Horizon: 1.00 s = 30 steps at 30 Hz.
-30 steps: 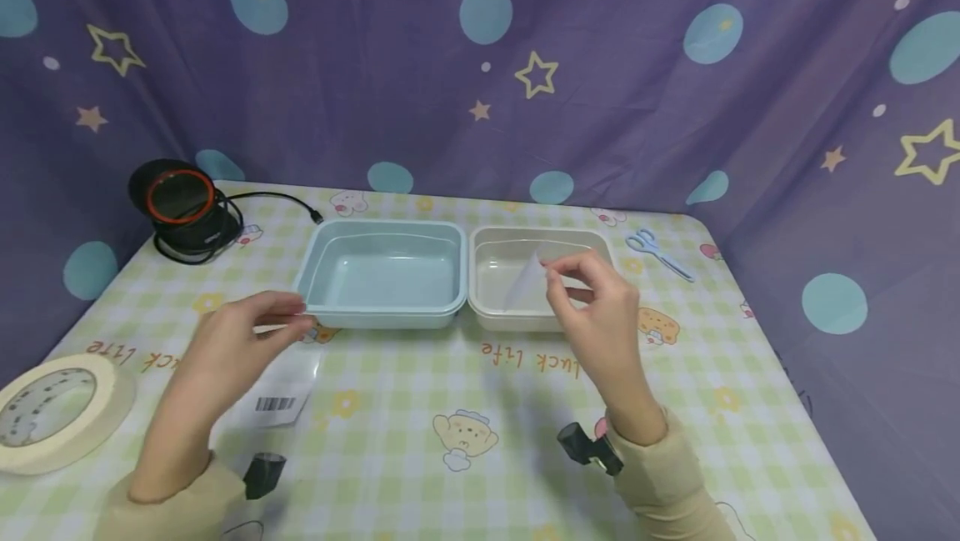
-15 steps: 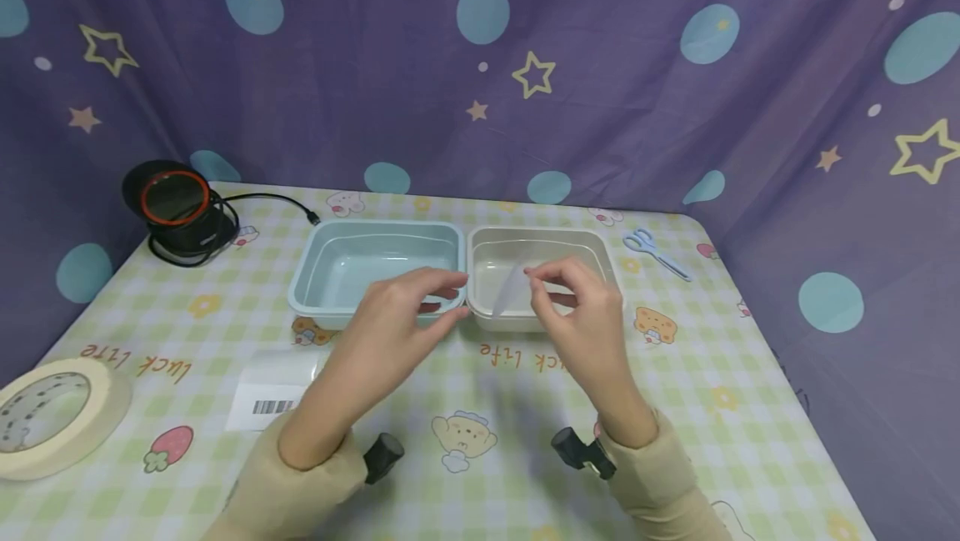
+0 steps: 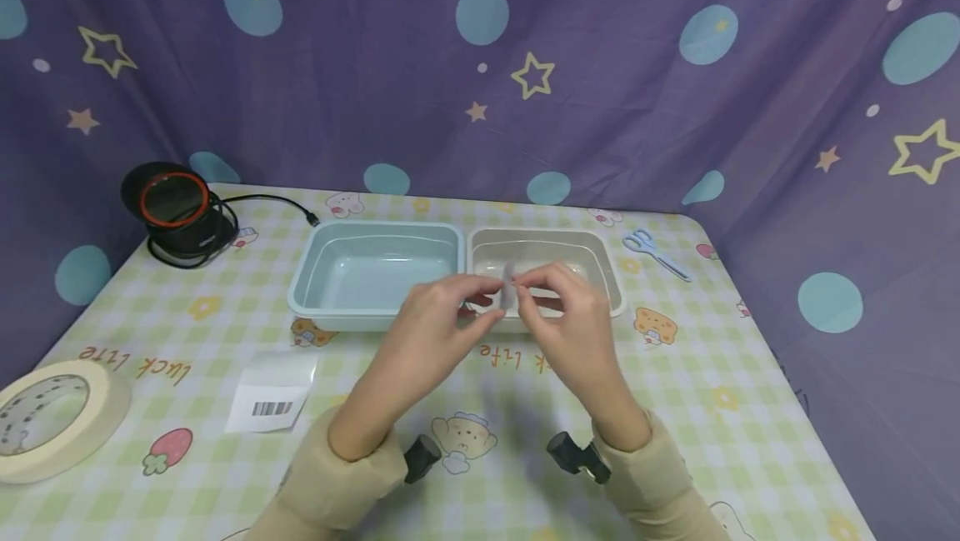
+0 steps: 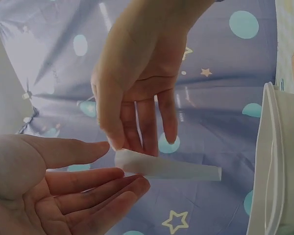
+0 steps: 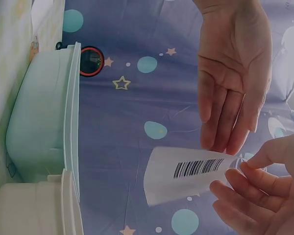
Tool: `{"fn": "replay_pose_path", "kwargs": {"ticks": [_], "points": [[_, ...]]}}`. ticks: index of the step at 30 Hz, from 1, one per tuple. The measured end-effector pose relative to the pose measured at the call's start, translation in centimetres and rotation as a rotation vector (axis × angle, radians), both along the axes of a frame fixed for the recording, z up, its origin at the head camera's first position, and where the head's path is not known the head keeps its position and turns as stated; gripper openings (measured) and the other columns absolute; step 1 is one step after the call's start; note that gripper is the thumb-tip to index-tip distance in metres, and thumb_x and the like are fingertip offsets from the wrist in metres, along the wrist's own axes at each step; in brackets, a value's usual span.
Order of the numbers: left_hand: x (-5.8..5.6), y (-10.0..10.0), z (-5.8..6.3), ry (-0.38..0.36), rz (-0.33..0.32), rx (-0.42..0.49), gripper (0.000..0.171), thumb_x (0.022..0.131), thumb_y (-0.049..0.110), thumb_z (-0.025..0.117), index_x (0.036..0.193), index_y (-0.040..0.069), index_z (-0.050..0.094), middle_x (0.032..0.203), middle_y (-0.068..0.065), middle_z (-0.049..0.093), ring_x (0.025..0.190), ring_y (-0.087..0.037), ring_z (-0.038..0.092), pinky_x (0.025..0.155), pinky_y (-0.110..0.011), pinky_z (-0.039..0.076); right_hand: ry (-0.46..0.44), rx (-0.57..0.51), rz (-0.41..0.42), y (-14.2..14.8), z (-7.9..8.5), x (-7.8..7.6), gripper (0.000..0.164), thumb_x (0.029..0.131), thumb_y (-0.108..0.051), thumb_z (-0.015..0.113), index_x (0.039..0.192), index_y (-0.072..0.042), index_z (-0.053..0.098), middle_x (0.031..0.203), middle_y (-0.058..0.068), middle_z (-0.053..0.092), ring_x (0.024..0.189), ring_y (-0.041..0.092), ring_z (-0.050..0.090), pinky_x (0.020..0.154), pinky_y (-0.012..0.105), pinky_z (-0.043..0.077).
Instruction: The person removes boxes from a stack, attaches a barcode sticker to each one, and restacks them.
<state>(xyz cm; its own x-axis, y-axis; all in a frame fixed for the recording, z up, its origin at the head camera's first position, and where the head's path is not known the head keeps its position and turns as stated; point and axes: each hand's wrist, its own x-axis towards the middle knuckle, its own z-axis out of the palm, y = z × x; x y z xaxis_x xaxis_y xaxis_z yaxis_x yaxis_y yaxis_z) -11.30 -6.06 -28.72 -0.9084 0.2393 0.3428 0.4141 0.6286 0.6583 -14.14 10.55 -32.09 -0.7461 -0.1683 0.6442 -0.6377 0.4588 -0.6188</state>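
My right hand (image 3: 573, 312) pinches a white barcode label (image 5: 181, 183) by one end, between thumb and forefinger, above the cream basin (image 3: 617, 295). In the right wrist view the label's printed face shows, slightly curved; from the left wrist it appears nearly edge-on. My left hand (image 3: 438, 320) is close beside it, fingers fairly straight and thumb apart. Its fingertips reach the label's edge in the left wrist view; whether they press on it I cannot tell. A second barcode label (image 3: 272, 395) lies on the table, left of the hands.
A light blue basin (image 3: 375, 320) stands against the cream one's left side. Blue scissors (image 3: 656, 255) lie to the right. A masking tape roll (image 3: 105, 416) sits at the left edge. A black device with a cable (image 3: 180, 212) is at the back left.
My left hand has moved right, from beside the blue basin to the label in my right hand. The right hand has shifted slightly left with the label, which now shows nearly edge-on from the head.
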Motion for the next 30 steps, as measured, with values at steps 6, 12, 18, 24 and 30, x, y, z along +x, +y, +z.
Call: {"fn": "replay_pose_path", "kwargs": {"ticks": [6,12,18,24,30], "points": [[-0.3,0.0,-0.3,-0.040,0.006,0.039,0.024,0.087,0.010,0.071,0.110,0.003,0.071,0.108,-0.011,0.073,0.089,-0.021,0.072,0.074,-0.028,0.060,0.034,0.048,0.012,-0.2,-0.2,0.0,0.007,0.085,0.002,0.067,0.089,-0.003,0.069,0.092,0.009,0.072,0.089,0.020,0.070,0.073,0.024,0.061],[-0.5,-0.2,-0.6,-0.088,0.010,0.082,0.024,0.090,0.002,0.058,0.110,0.003,0.071,0.106,-0.010,0.074,0.092,-0.019,0.071,0.075,-0.029,0.060,0.068,0.076,0.023,-0.4,-0.4,-0.1,0.005,0.085,-0.001,0.069,0.089,-0.003,0.070,0.093,0.009,0.072,0.090,0.022,0.071,0.071,0.032,0.062],[-1.0,-0.3,-1.1,-0.150,0.002,0.201,0.021,0.095,0.007,0.056,0.110,0.002,0.070,0.100,-0.011,0.074,0.089,-0.022,0.071,0.078,-0.032,0.060,0.118,0.092,0.030,-0.4,-0.5,-0.1,0.007,0.085,-0.003,0.070,0.091,-0.005,0.072,0.091,0.007,0.072,0.087,0.019,0.070,0.070,0.031,0.061],[-1.3,-0.2,-1.3,-0.138,0.024,0.299,0.015,0.092,0.012,0.066,0.102,0.002,0.071,0.099,-0.012,0.074,0.085,-0.021,0.073,0.076,-0.027,0.060,0.191,0.109,0.050,-0.4,-0.4,-0.2,0.010,0.086,-0.005,0.071,0.094,-0.005,0.075,0.093,0.005,0.073,0.088,0.017,0.071,0.075,0.030,0.060],[-1.4,-0.3,-1.3,-0.093,0.054,0.363,0.012,0.091,0.007,0.065,0.098,-0.001,0.070,0.095,-0.016,0.073,0.079,-0.022,0.073,0.071,-0.024,0.060,0.182,0.093,0.038,-0.3,-0.4,-0.4,0.013,0.085,-0.002,0.071,0.097,-0.005,0.074,0.095,0.006,0.072,0.090,0.019,0.071,0.075,0.028,0.060]]}}
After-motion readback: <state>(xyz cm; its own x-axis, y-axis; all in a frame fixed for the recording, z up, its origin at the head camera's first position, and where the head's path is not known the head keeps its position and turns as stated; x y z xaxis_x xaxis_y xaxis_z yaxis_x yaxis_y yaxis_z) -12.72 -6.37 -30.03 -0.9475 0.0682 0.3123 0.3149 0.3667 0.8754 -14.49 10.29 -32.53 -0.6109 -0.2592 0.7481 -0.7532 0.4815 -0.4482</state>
